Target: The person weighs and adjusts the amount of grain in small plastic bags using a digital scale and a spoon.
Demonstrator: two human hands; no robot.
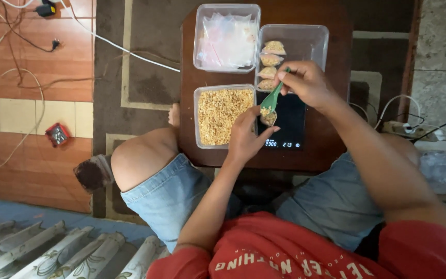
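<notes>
Both hands are busy over the black scale (pixel 285 121) on the small dark tabletop (pixel 336 150). The right hand (pixel 305 82) pinches the handle of a green spoon (pixel 272 98), fingers closed round it, and the spoon's bowl tips down into a little clear bag (pixel 268 118). The left hand (pixel 246 134) holds that bag by its mouth, thumb and fingers closed on the plastic, right above the near left part of the scale; the bag already has some of the yellowish crumbs in it. Just left of the scale, touching its edge or nearly so, stands a clear tub of crumbs (pixel 223 116), filled close to the rim. Beyond the scale sits another clear tub (pixel 305 39) with four filled little bags (pixel 271 64) lined along its left side. Left of that tub, and beyond the crumb tub, a third tub (pixel 226 36) holds a stack of empty clear bags. The scale's display glows along its near edge. Further left of the scale, off the tabletop, white cables (pixel 130 51) run over the carpet.
</notes>
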